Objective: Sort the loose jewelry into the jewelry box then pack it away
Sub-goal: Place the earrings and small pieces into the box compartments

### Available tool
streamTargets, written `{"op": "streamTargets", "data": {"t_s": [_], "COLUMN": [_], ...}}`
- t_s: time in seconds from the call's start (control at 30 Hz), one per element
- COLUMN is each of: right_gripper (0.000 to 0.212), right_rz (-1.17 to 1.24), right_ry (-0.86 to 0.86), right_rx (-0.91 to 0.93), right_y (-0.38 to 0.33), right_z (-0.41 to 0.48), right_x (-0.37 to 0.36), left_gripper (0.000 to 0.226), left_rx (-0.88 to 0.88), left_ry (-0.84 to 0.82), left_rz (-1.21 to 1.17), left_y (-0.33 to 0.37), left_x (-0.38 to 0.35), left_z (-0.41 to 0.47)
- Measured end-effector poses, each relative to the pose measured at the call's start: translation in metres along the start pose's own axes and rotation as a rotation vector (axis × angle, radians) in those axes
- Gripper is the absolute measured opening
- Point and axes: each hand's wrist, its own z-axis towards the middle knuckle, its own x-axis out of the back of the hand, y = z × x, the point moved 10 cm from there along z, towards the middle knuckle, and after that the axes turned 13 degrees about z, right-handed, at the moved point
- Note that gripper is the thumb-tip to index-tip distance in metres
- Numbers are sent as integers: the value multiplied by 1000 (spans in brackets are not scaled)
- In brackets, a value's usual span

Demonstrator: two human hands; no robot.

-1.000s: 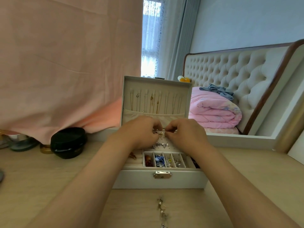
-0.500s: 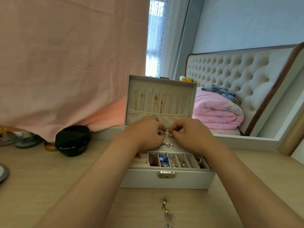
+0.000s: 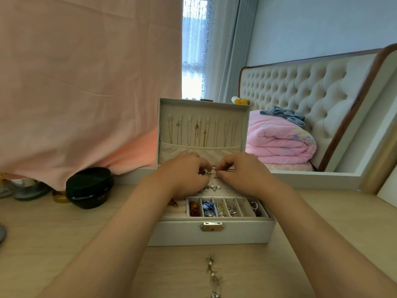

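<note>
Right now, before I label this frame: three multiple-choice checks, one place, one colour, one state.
1. The loose jewelry lies:
A) on the bed
B) on the desk in front of the jewelry box
C) on the floor

2. The round case left of the box is:
A) black
B) white
C) red

3. The box's lid is:
A) shut and latched
B) lying off on the desk
C) open, standing upright

Answers:
1 B, it trails along the desk just before the box's front wall.
2 A, it is dark all over.
3 C, necklaces hang on its inner face.
</note>
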Motion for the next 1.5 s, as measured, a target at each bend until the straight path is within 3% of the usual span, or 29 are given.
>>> {"op": "streamTargets", "data": {"t_s": [0.23, 0.43, 0.67, 0.87, 1.03, 1.13, 1.37, 1.5], "right_gripper": [11, 9, 10, 28, 38, 33, 28, 31], "right_rz": [63, 118, 110, -183, -310, -313, -99, 251], "right_ry": [19, -91, -279, -336, -379, -351, -293, -200], "right_rx": [81, 180, 191, 201, 269, 279, 199, 125], "right_y": [-21, -64, -80, -69, -65, -61, -56, -56], "right_z": [-9, -47, -116, -152, -161, -158, -155, -157], "right_x": [11, 12, -12, -35, -54, -57, -57, -53], "left_gripper": [38, 10, 3, 16, 21, 22, 22, 26], "left_rx": [5, -43, -77, -68, -92, -75, -48, 59], "left_ry": [121, 268, 195, 82, 120, 146, 146, 161], "left_rz": [-55, -95, -93, -36, 30, 2, -65, -397], "left_y": [4, 19, 43, 47, 51, 47, 42, 35], "left_x": [25, 63, 52, 7, -10, -11, -15, -13], "left_z": [-18, -68, -138, -171, -180, -181, -181, -184]}}
